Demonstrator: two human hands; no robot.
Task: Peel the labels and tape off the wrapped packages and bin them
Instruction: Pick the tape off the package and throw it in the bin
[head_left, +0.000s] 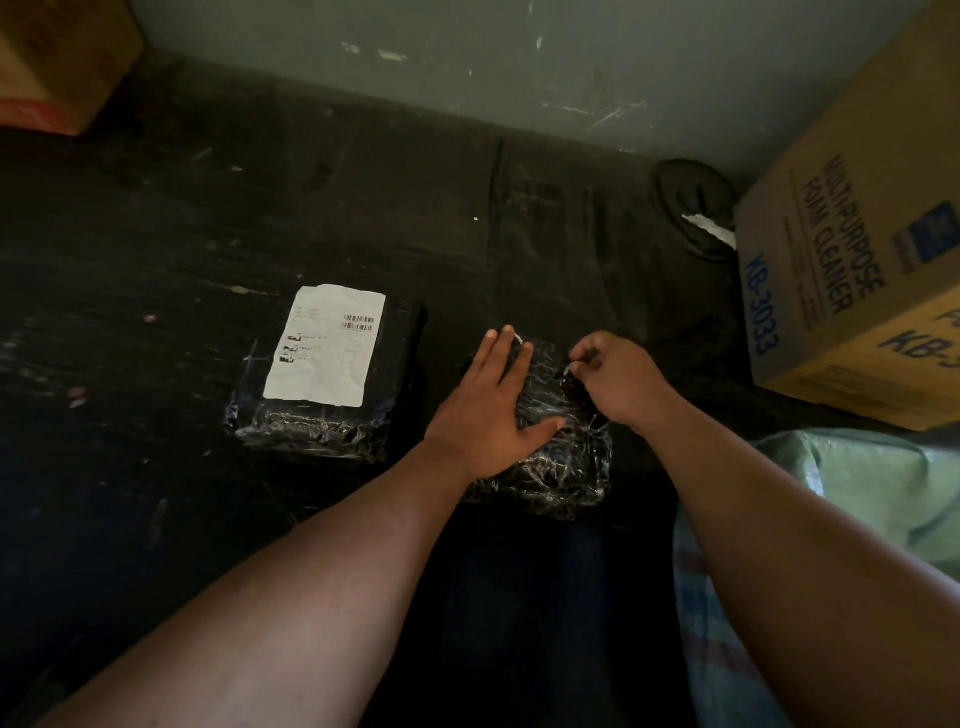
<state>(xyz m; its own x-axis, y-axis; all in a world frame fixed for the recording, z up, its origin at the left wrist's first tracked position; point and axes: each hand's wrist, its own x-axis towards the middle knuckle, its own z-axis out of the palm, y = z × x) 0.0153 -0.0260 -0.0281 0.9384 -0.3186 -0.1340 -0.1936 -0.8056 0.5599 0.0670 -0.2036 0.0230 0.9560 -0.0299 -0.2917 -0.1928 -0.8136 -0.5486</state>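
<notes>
Two black packages wrapped in shiny film lie on the dark floor. The left package (332, 421) carries a large white label (324, 345) with barcodes on its top. My left hand (485, 405) presses flat with straight fingers on the right package (556, 462). My right hand (615, 379) sits at that package's far right corner, fingertips curled and pinching at the film or tape there. What exactly it pinches is too small and dark to tell.
A cardboard box (852, 270) printed "Multipurpose Foam Cleaner" stands at the right against the grey wall. A dark sandal (693, 208) lies beside it. A green sack (883, 499) is at the lower right, another carton (57, 62) at the top left.
</notes>
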